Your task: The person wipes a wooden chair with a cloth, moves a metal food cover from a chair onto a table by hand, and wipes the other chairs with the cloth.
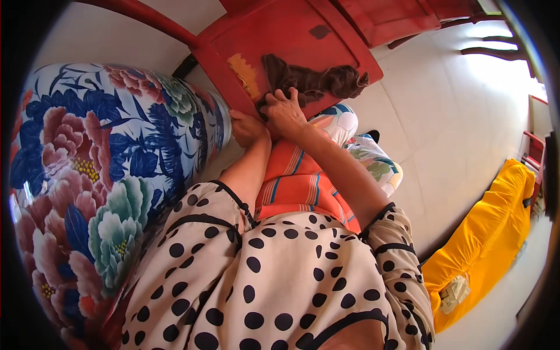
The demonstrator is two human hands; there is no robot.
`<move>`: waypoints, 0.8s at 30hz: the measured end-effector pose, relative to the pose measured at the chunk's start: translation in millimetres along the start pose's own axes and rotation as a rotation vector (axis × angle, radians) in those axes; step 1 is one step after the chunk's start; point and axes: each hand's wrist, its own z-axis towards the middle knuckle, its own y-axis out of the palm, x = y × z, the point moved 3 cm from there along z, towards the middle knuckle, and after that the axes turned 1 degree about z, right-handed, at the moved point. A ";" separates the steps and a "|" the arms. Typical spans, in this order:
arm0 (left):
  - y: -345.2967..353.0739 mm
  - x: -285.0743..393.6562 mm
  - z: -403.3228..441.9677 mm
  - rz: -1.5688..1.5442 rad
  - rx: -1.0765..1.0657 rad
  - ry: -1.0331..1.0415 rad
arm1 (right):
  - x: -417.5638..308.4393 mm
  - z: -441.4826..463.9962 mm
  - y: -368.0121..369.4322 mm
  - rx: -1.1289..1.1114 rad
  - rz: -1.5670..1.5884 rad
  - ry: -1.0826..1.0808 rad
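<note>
A red chair seat [233, 44] lies in front of me, with a worn yellowish patch near its left side. Across the seat stretches a crumpled dark brown cloth [318, 80]. My right hand [284, 114] is at the near left corner, its bent fingers closed on the cloth's dark end. Just left of it, my left hand [247, 127] grips the seat's near left edge; some of its fingers are hidden. An orange striped cloth [291, 175] covers my lap below both hands.
At the left stands a large surface covered in flowered fabric [87, 175], close to my left arm. More red furniture [388, 20] is behind the seat. A yellow cloth-covered object [484, 233] lies at the right, on the pale tiled floor [431, 134].
</note>
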 end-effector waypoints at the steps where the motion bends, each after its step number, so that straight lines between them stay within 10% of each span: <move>1: -1.0 0.3 -0.4 0.008 -0.006 0.003 | -1.7 2.7 0.3 -0.030 -0.041 -0.009; 13: -9.4 7.9 -3.7 0.031 -0.067 -0.088 | 39.4 22.4 -35.6 -0.011 -0.433 -0.095; 19: -8.4 6.1 -2.5 -0.002 -0.065 -0.091 | 90.5 7.1 -101.8 0.469 0.607 0.642; 24: -4.5 3.0 -0.9 0.014 -0.039 -0.076 | 40.0 5.0 -50.2 0.367 0.567 0.336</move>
